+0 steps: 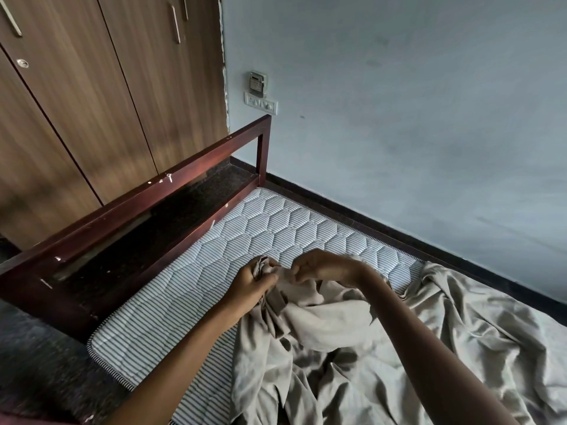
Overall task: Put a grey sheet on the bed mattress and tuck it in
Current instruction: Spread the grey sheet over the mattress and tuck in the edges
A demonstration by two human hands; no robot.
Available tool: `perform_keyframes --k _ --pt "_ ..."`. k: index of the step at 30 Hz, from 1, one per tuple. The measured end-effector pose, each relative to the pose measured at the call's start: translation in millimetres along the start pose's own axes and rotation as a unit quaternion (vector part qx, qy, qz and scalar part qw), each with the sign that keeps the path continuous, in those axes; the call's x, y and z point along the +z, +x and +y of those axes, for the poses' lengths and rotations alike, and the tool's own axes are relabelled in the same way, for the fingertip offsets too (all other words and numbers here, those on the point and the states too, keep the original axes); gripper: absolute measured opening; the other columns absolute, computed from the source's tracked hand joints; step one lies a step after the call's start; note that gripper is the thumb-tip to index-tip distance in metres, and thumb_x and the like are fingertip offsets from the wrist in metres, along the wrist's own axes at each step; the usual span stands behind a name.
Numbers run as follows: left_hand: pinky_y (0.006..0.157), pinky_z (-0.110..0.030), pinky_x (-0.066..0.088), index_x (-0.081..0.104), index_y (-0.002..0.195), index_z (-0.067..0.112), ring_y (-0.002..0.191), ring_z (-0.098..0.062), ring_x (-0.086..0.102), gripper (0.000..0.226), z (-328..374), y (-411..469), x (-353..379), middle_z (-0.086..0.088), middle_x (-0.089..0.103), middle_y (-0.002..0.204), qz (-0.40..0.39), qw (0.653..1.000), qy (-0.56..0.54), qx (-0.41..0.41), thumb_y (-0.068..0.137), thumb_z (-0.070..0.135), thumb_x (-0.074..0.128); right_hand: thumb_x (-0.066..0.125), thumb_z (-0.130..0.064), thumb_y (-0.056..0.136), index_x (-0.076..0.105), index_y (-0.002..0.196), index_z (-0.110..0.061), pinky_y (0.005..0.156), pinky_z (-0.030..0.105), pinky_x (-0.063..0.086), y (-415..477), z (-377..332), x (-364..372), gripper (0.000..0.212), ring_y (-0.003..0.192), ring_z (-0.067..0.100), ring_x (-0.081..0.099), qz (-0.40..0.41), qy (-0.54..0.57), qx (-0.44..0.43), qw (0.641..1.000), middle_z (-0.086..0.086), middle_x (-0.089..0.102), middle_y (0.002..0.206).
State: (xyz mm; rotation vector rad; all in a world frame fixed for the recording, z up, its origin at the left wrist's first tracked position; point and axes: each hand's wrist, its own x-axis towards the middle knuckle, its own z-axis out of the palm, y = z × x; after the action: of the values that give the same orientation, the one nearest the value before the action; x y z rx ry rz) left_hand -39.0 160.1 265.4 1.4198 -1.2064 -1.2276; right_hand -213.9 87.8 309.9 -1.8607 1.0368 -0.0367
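While the crumpled grey-beige cotton sheet lies heaped over the near and right part of the bed, its far end is gathered up between the person's two hands. The left hand has its fingers curled tight round a bunched wad of the sheet, raised just above the mattress. The right hand, just beside it, has its fingers bent together and pinching a fold of the same cloth. The white quilted mattress with thin dark stripes and a hexagon pattern shows bare beyond the hands and along its left edge. A dark red-brown wooden bed rail borders the mattress on the left, with brown wood-grain wardrobe doors behind it. A pale blue wall carries a white switch plate.
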Motion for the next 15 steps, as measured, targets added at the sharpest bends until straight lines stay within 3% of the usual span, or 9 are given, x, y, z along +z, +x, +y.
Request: perform_keyframes --k 2,4,6,9,12,15 --pt "0.056 -0.02 0.045 0.068 0.084 0.009 0.06 -0.009 0.057 0.008 -4.5 0.5 -10.2 -0.004 0.061 0.068 0.038 0.999 0.009 -0.003 0.08 0.013 0.063 0.063 -0.019 0.089 0.054 0.058 -0.019 0.053 0.016 0.031 -5.6 4.9 -2.3 0.032 0.044 -0.004 0.04 -0.03 -0.029 0.029 0.999 -0.015 0.047 0.046" --pt "0.057 -0.014 0.048 0.069 0.082 0.013 0.063 -0.001 0.062 0.011 -7.2 0.4 -19.7 -0.002 0.066 0.073 0.057 0.998 0.015 -0.003 0.086 0.006 0.062 0.061 -0.027 0.091 0.051 0.057 -0.014 0.046 0.014 0.029 -12.0 10.1 -7.7 0.038 0.037 -0.001 0.035 -0.052 -0.02 0.047 0.997 -0.015 0.042 0.039" --pt "0.06 -0.014 0.048 0.066 0.083 0.014 0.063 0.001 0.062 0.014 -8.9 1.2 -24.1 -0.001 0.065 0.074 0.071 0.997 0.029 0.004 0.09 0.006 0.058 0.061 -0.026 0.091 0.052 0.058 -0.013 0.045 0.015 0.027 -14.8 13.9 -9.6 0.037 0.038 0.001 0.032 -0.084 0.023 0.038 0.995 -0.013 0.04 0.041" --pt "0.061 -0.027 0.045 0.061 0.083 0.004 0.064 -0.016 0.055 0.013 -10.7 5.6 -22.7 -0.008 0.058 0.07 0.164 0.986 0.02 0.014 0.093 0.009 0.054 0.068 -0.021 0.085 0.048 0.055 -0.018 0.046 0.017 0.023 -11.5 13.8 -10.3 0.036 0.043 0.005 0.03 -0.135 0.052 0.042 0.989 -0.01 0.039 0.046" --pt "0.058 -0.027 0.041 0.056 0.078 0.007 0.06 -0.014 0.049 0.016 -15.3 6.5 -25.0 -0.004 0.053 0.065 0.218 0.975 0.021 0.027 0.094 0.009 0.052 0.068 -0.018 0.085 0.052 0.056 -0.018 0.043 0.015 0.023 -11.5 13.7 -22.9 0.034 0.041 0.002 0.032 -0.145 0.028 0.075 0.986 -0.012 0.04 0.044" --pt "0.057 -0.021 0.042 0.055 0.078 0.009 0.06 -0.013 0.05 0.017 -18.6 6.1 -33.1 -0.002 0.053 0.065 0.264 0.964 0.005 0.026 0.094 0.009 0.051 0.059 -0.019 0.092 0.055 0.047 -0.019 0.044 0.015 0.03 -16.1 16.2 -39.9 0.045 0.038 0.0 0.037 -0.137 0.044 0.133 0.981 -0.012 0.043 0.041"
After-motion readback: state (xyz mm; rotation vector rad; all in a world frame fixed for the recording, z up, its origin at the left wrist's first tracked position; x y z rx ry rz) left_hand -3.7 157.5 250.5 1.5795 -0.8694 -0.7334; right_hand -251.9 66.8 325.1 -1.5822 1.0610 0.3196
